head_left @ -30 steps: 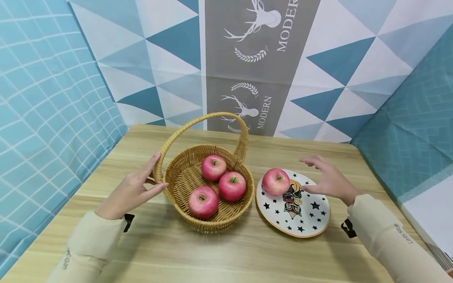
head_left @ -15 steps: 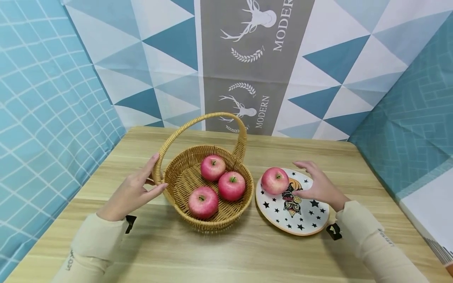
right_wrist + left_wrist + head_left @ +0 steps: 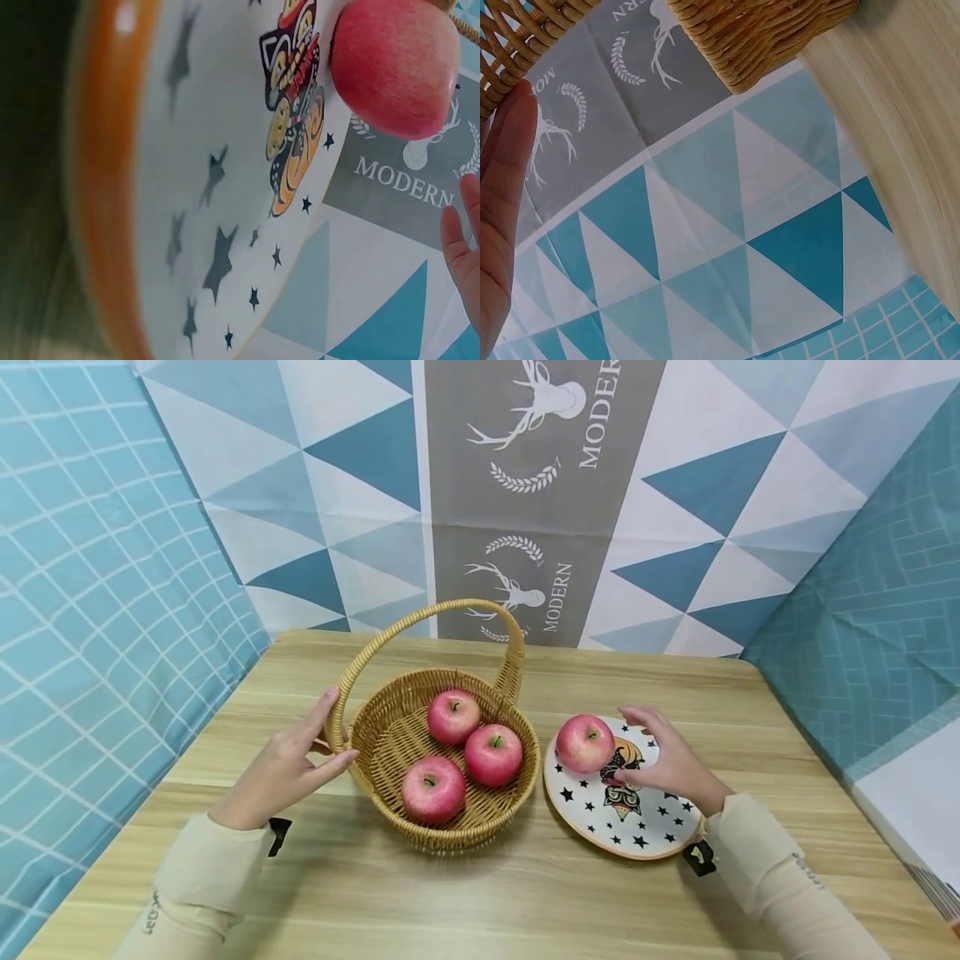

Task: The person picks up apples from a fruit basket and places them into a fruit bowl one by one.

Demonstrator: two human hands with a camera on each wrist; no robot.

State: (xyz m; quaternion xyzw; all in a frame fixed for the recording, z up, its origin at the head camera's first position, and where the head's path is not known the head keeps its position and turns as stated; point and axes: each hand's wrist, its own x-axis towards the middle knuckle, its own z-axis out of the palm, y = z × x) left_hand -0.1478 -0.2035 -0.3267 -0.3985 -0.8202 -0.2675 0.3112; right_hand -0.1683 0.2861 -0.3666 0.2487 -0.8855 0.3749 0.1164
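Note:
A round wicker basket (image 3: 390,768) with a tall arched handle holds three red apples (image 3: 433,789). At its left side, my left hand (image 3: 288,764) touches the base of the handle, with index finger and thumb extended and spread; its other fingers are partly hidden. A white plate (image 3: 585,822) with stars and a cartoon animal print lies right of the basket, and one red apple (image 3: 585,743) sits at its upper left. My right hand (image 3: 671,764) hovers over the plate, thumb and fingers apart, just right of that apple (image 3: 394,67) and holding nothing.
Everything stands on a light wooden table (image 3: 465,910). A patterned cloth backdrop (image 3: 517,510) rises behind the table, with blue cloths (image 3: 97,560) on the left and right sides. A white box-like object (image 3: 915,810) is at the right edge.
My right hand has moved left over the plate, closer to the apple there. The left hand stays at the basket handle, and the basket, plate and apples keep their places.

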